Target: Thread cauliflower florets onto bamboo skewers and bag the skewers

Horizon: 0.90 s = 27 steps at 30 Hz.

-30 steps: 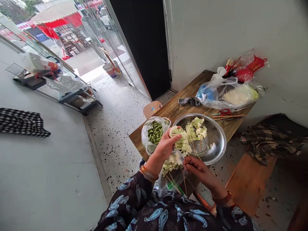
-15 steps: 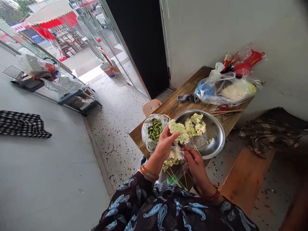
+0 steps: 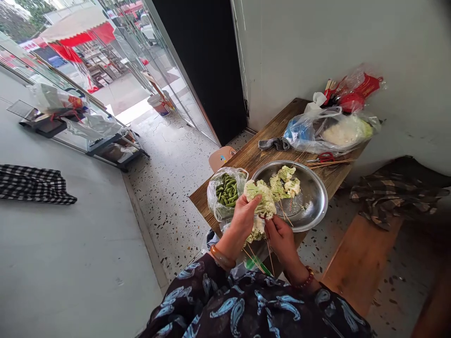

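My left hand (image 3: 244, 213) is closed around a pale green-white piece of cauliflower (image 3: 262, 199), raised over the near left rim of a steel basin (image 3: 317, 209). My right hand (image 3: 280, 234) is pinched at the lower edge of that piece; whatever lies between its fingertips is too small to make out. Inside the basin lie more cauliflower florets (image 3: 286, 182) with thin wooden skewers (image 3: 287, 213) sticking out. Below my hands, partly hidden by them, is more cauliflower (image 3: 255, 234) in a plastic bag, with several skewers (image 3: 252, 256) pointing toward me.
A bag of green peppers or pods (image 3: 227, 190) stands left of the basin on the wooden table (image 3: 200, 195). Behind are a dark cloth (image 3: 274, 144), red scissors (image 3: 324, 157), loose skewers (image 3: 331, 163) and a plastic bag with cauliflower (image 3: 340, 134). A wooden bench (image 3: 362, 263) is at right.
My right hand has moved slightly up and left, so its fingertips now meet the cauliflower's lower edge. The piece in my left hand has tilted and come a little lower.
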Each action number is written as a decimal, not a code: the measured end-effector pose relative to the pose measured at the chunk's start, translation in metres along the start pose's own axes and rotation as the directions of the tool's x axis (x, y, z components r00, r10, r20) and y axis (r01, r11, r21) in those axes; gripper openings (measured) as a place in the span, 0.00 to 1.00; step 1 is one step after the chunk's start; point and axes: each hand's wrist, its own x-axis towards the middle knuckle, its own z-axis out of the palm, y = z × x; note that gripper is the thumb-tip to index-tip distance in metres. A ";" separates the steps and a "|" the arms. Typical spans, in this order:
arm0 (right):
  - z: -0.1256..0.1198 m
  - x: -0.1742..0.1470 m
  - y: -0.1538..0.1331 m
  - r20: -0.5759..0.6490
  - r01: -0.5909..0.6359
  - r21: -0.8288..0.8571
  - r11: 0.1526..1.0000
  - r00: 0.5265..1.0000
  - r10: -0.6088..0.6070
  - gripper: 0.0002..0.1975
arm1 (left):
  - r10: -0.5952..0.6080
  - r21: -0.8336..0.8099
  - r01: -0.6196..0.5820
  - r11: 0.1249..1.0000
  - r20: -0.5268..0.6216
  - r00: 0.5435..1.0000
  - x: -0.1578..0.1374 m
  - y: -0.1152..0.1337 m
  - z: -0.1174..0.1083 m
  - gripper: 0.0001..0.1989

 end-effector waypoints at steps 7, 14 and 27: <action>-0.003 -0.007 -0.001 -0.084 0.053 -0.064 0.997 0.995 -0.058 0.19 | 0.015 0.006 -0.015 1.000 0.004 1.000 -0.010 -0.005 0.003 0.19; -0.007 -0.013 0.000 -0.083 0.048 -0.059 0.997 0.995 -0.053 0.19 | 0.013 0.037 -0.015 0.999 0.037 0.999 -0.017 -0.009 0.006 0.19; -0.017 -0.010 -0.003 -0.071 0.045 -0.109 0.993 0.996 -0.053 0.20 | -0.021 -0.049 0.021 0.999 0.015 1.000 -0.012 0.015 0.017 0.19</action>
